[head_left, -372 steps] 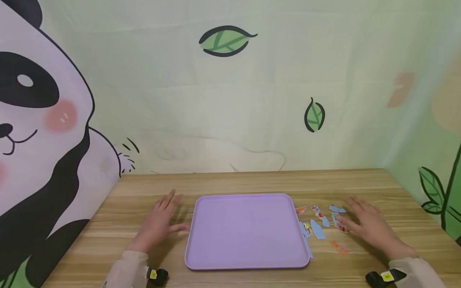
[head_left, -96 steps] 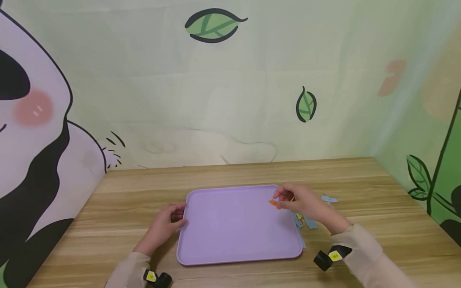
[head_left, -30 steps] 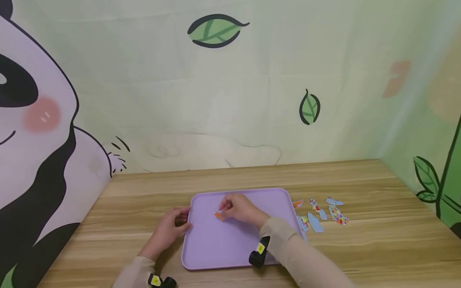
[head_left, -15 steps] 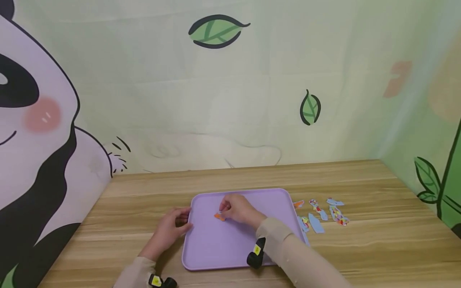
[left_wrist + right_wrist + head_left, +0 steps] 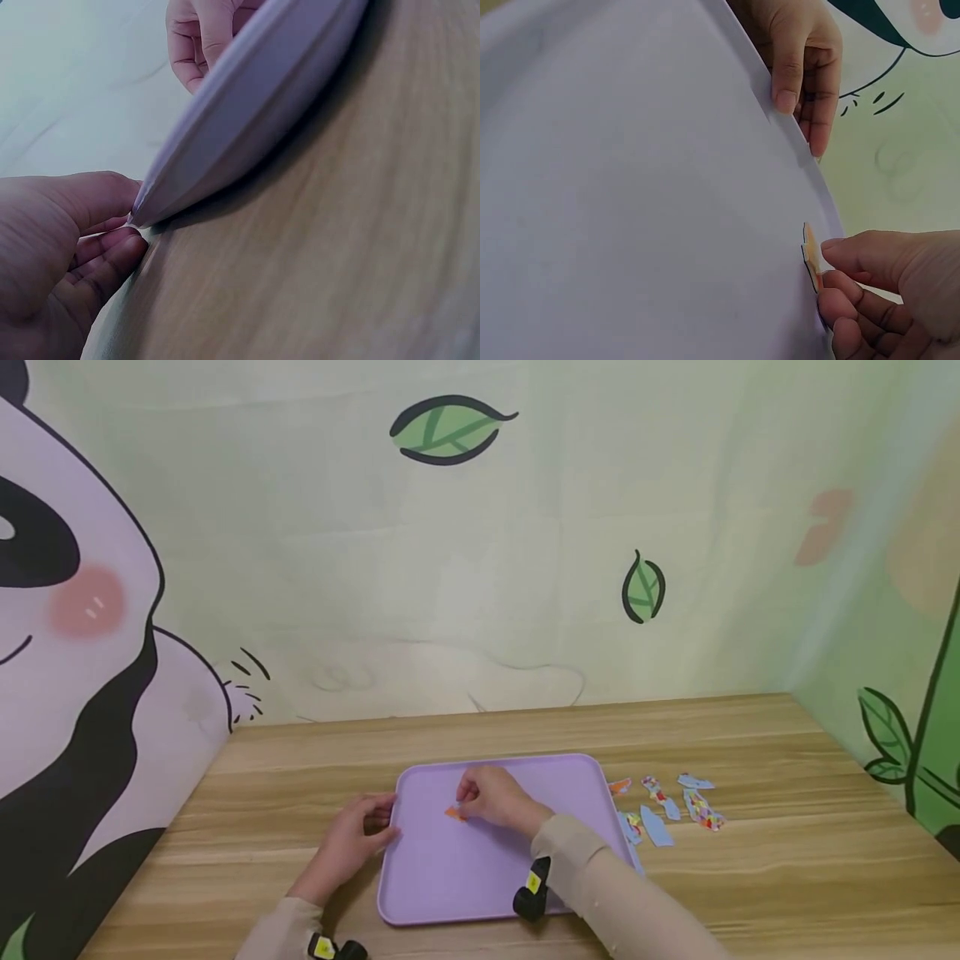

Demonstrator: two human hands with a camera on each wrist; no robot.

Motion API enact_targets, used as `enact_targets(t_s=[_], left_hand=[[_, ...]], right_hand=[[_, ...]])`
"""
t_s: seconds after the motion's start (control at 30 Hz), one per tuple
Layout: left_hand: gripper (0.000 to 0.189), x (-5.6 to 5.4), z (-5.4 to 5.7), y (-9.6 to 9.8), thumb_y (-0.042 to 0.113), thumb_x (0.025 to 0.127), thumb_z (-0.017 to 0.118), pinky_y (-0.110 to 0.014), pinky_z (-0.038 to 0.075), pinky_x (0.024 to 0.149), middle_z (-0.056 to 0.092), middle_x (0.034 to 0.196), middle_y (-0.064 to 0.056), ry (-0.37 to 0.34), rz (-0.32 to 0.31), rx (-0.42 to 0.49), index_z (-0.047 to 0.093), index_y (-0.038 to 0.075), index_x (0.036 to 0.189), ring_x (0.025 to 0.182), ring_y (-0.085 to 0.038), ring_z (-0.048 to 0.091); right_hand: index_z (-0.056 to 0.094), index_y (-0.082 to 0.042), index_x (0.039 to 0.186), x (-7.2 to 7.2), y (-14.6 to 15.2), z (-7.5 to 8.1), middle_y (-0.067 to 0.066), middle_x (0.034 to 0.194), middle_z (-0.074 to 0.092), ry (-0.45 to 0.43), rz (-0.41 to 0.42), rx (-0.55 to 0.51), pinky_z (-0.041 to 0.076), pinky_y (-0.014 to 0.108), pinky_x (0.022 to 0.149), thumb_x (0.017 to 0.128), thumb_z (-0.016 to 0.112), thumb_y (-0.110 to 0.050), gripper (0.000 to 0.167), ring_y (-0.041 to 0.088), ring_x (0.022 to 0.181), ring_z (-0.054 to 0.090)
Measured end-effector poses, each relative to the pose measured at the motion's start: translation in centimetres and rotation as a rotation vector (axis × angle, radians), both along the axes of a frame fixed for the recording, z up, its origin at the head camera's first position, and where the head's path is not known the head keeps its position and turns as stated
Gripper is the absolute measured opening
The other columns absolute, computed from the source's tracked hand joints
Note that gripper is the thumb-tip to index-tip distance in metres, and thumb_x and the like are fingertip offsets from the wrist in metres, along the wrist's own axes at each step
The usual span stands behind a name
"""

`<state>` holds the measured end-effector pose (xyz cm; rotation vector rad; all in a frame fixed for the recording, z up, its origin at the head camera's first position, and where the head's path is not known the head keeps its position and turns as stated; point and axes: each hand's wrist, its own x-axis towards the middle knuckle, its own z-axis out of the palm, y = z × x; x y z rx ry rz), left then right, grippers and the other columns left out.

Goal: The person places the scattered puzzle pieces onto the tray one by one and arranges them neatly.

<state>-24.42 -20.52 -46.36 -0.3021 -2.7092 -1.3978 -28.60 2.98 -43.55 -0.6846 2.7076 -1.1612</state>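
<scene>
Two hands, one purple tray and an orange piece

A purple tray [image 5: 450, 885] lies on the wooden surface [image 5: 795, 860], between its left and right edges and well apart from its far edge. The left hand [image 5: 348, 839] grips the tray's left rim. Its thumb is on top and its other fingers [image 5: 116, 262] are on the outside, so the rim is pinched between them.

The right hand [image 5: 497, 797] reaches over the tray. Its thumb and fingers [image 5: 836, 304] pinch a little orange piece [image 5: 453, 813]. This piece is above the left part of the tray, nearer the far rim than the near one. I cannot tell if it touches the tray.

More flat bits are on the surface, between the tray and the surface's right edge. Another orange bit [image 5: 619, 787] sits by the tray's far right corner. Next to it is a thin bit with bright spots and a blue end [image 5: 662, 798]. Further right are a small blue bit [image 5: 696, 782] and a spotty bit [image 5: 703, 810] just below it. A plain blue bit [image 5: 657, 827] lies closer to the tray, and a blue and yellow bit [image 5: 632, 827] is right at the tray's right rim.

Behind the surface's far edge is a pale green wall [image 5: 337, 543] with painted leaves.
</scene>
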Motion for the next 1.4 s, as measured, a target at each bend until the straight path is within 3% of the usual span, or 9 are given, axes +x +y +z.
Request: enact_targets(t_s=[0.23, 0.53, 1.17, 1.4], left_hand=[[0.045, -0.1, -0.2, 0.0, -0.005, 0.079, 0.072, -0.029, 0.058, 0.089, 0.059, 0.111, -0.019, -0.002, -0.004, 0.013, 0.058, -0.009, 0.122, 0.099, -0.028, 0.064], [0.045, -0.1, 0.0, 0.1, -0.005, 0.079, 0.071, -0.028, 0.058, 0.088, 0.06, 0.109, -0.017, -0.008, 0.018, -0.005, 0.059, -0.008, 0.122, 0.097, -0.026, 0.064], [0.045, 0.1, -0.2, 0.0, -0.006, 0.078, 0.072, -0.028, 0.058, 0.086, 0.06, 0.108, -0.018, 0.003, 0.012, 0.017, 0.06, -0.009, 0.121, 0.096, -0.026, 0.065], [0.045, 0.2, 0.0, 0.0, -0.005, 0.078, 0.072, -0.028, 0.058, 0.086, 0.06, 0.109, -0.018, 0.003, 0.012, 0.02, 0.06, -0.008, 0.121, 0.096, -0.026, 0.065]], right_hand=[[0.067, -0.003, 0.086, 0.0, 0.3, 0.6, 0.002, 0.072, 0.066, 0.008, 0.024, 0.017, 0.043, 0.015, 0.063, 0.074, 0.074, -0.003, 0.014, 0.005, 0.066, 0.051], [0.066, -0.004, 0.091, 0.1, 1.3, 2.6, 0.002, 0.079, 0.065, 0.057, 0.021, 0.086, 0.044, 0.016, 0.062, 0.08, 0.073, -0.007, 0.014, 0.008, 0.069, 0.052], [0.067, -0.006, 0.093, 1.3, 5.6, 6.7, 0.002, 0.08, 0.065, 0.191, 0.064, 0.05, 0.046, 0.015, 0.063, 0.082, 0.071, -0.011, 0.013, 0.007, 0.07, 0.056], [0.067, -0.005, 0.096, 2.0, 7.1, 7.9, 0.003, 0.082, 0.066, 0.206, 0.024, 0.06, 0.047, 0.016, 0.061, 0.084, 0.071, -0.01, 0.014, 0.009, 0.072, 0.055]])
